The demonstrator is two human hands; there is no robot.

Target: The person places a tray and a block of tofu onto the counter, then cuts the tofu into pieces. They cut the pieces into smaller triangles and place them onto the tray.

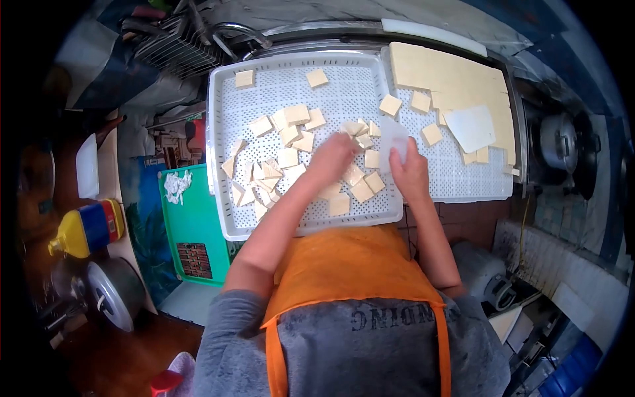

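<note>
My left hand (333,159) is over the right part of a white perforated tray (215,142), among pale square pieces. Its fingers are blurred against small pieces (357,127), and whether it grips one is unclear. In my right hand (410,173) is a thin translucent white sheet (395,142), pinched upright near the tray's right rim. Many cut squares, such as one near the front (338,204), lie loose or overlapping in the tray. To the right, a second perforated tray (463,192) bears a large pale slab (450,76) with another white sheet (470,128) on it.
A faucet (241,28) and a wire rack (178,46) are behind the left tray. A green board (188,228) with a crumpled white cloth (177,186) is at the left. Pots (559,140) stand far right; a yellow-and-blue bottle (86,228) is far left.
</note>
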